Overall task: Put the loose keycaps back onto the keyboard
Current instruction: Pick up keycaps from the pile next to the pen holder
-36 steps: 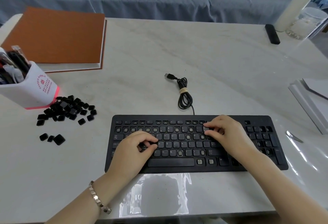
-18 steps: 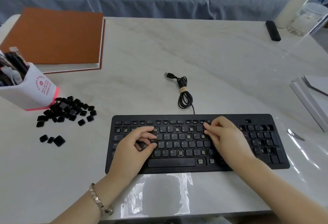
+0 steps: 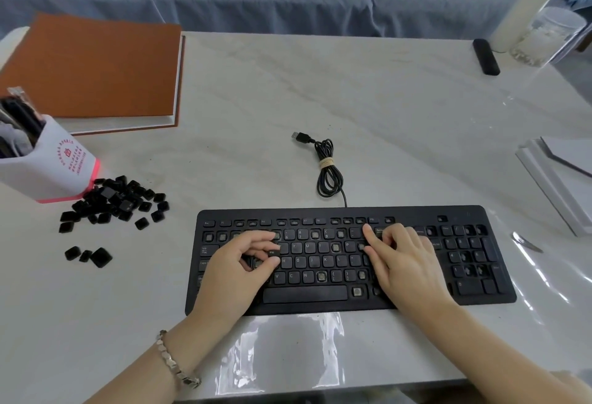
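From the head camera, the left hand (image 3: 237, 270) pinched a small keycap (image 3: 273, 253) between thumb and forefinger, low over the letter rows of the black keyboard (image 3: 416, 213). The right hand (image 3: 407, 262) lay with straight fingers on the upper right keys, grasping nothing. The loose keycaps (image 3: 118, 203) sat heaped well to the left, beside the pen holder (image 3: 48, 166). Many sockets showed bare. The likely failure was pressing the cap down tilted, or over the wrong socket, so it would not clip.
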### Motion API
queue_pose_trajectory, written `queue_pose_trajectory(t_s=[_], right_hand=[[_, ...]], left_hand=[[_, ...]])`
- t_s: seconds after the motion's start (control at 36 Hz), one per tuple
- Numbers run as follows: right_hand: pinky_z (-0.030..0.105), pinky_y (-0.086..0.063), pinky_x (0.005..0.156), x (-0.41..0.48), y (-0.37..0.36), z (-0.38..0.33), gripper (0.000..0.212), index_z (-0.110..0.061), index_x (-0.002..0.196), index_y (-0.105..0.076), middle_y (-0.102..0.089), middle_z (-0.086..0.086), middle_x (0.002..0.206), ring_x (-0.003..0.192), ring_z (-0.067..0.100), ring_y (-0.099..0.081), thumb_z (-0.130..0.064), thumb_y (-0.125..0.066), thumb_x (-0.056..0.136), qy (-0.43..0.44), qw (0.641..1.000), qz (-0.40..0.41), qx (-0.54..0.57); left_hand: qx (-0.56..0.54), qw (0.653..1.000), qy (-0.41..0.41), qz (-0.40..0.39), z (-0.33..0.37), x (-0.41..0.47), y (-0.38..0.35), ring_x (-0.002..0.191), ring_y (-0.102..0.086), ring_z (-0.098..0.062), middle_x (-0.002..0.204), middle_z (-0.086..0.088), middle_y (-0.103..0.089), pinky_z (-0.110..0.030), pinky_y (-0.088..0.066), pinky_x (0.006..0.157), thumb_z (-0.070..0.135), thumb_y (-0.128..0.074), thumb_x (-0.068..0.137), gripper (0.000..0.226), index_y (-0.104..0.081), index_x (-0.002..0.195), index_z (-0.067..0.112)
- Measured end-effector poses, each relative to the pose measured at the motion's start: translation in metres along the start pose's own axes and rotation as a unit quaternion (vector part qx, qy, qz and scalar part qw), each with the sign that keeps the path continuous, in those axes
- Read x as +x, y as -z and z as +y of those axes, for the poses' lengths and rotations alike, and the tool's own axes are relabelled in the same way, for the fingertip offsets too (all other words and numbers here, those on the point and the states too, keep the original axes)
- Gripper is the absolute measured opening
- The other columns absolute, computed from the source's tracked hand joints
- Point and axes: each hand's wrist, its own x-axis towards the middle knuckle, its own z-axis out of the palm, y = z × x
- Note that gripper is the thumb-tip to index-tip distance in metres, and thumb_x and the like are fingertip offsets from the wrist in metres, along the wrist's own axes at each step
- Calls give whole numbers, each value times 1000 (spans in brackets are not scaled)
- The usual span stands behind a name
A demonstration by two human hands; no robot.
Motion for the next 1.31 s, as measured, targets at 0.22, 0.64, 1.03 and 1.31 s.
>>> queue_pose_trajectory(t_s=[0.22,0.64,1.03,1.31], right_hand=[[37,-50,64,11,13,-2,18,-16,98,-73,-54,0,74,68,23,-56,-22,-64,84,-41,995,-63,59],[14,-51,62,27,34,-63,18,-15,78,-70,-72,-3,68,58,7,-65,2,-73,74,-292,747,-161,575],[14,-51,71,26,33,-40,30,-39,74,-69,-69,-9,74,69,6,-65,-10,-77,73,-164,856,-216,440],[6,-41,58,42,35,-21,30,-31,68,-63,-62,-9,62,55,-4,-54,-4,-77,71,-148,895,-205,367]], left_hand=[[5,1000,-2,-15,5,0,2,76,-60,3,84,25,-69,-8,-43,65,-2,-70,78,37,-64,88,33],[-7,998,-49,-46,36,3,-19,85,-58,17,69,34,-64,-4,-40,75,5,-78,72,43,-61,87,41],[15,993,-75,-91,33,10,-30,74,-62,6,64,27,-66,-1,-36,77,7,-84,63,47,-60,84,43],[166,963,-207,-37,11,23,-32,102,-52,-4,106,12,-59,-18,-38,95,39,-61,78,36,-69,105,15]])
